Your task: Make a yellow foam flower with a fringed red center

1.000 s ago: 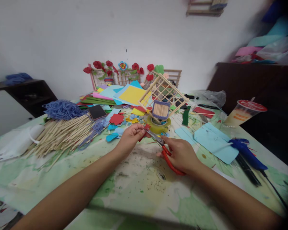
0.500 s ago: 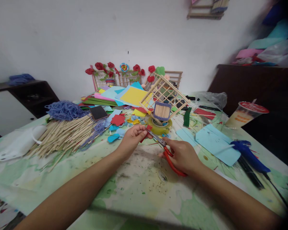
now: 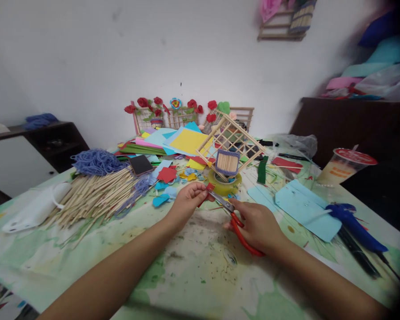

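My left hand [image 3: 186,202] pinches a small piece of red paper [image 3: 209,187] just above the table. My right hand [image 3: 258,224] grips red-handled scissors [image 3: 235,218], and their metal blades meet the red paper at its edge. Both hands hover over a stained green-and-white table cover [image 3: 193,262], close to a roll of yellow tape [image 3: 225,184].
A pile of wooden sticks [image 3: 96,195] and blue yarn [image 3: 95,161] lie at the left. Coloured paper sheets [image 3: 183,140], a wooden lattice frame [image 3: 231,140], a phone [image 3: 140,164], light blue paper [image 3: 303,206], a blue glue gun [image 3: 353,222] and a drink cup [image 3: 345,166] surround the hands.
The view has tilted up slightly, so everything sits lower in the frame. The hands keep the same hold on the red paper and the scissors.
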